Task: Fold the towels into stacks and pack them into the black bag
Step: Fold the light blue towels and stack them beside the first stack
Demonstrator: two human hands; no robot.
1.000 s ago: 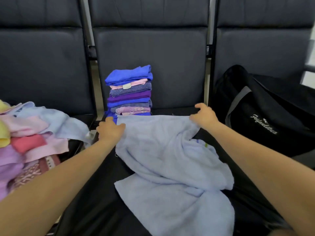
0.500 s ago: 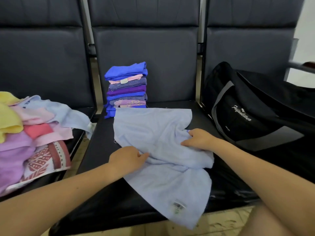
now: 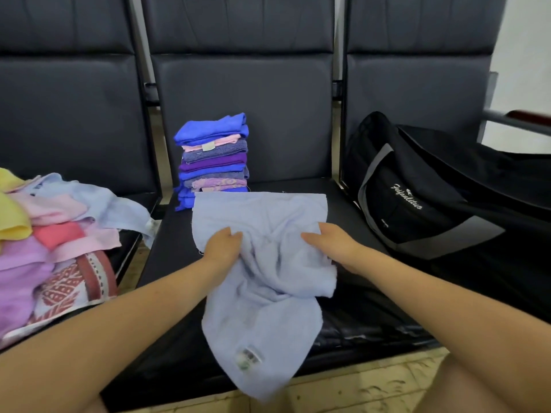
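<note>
A pale blue terry towel (image 3: 262, 281) is held by both hands on the middle black padded seat (image 3: 173, 254).

The towel's far edge is laid flat on the seat, while its near end, bearing a small label, is draped over the seat's front edge. Its bunched middle is gripped by the left hand (image 3: 222, 247), fingers curled into the cloth; the right hand (image 3: 334, 244) is laid on the right side, and whether cloth is pinched there cannot be told. A stack of folded blue, purple and pink towels (image 3: 213, 162) is set just behind, against the backrest. A loose heap of unfolded pastel towels (image 3: 56, 234) is piled on the left seat. The black duffel bag with grey trim (image 3: 417, 192) is placed on the right seat.
</note>
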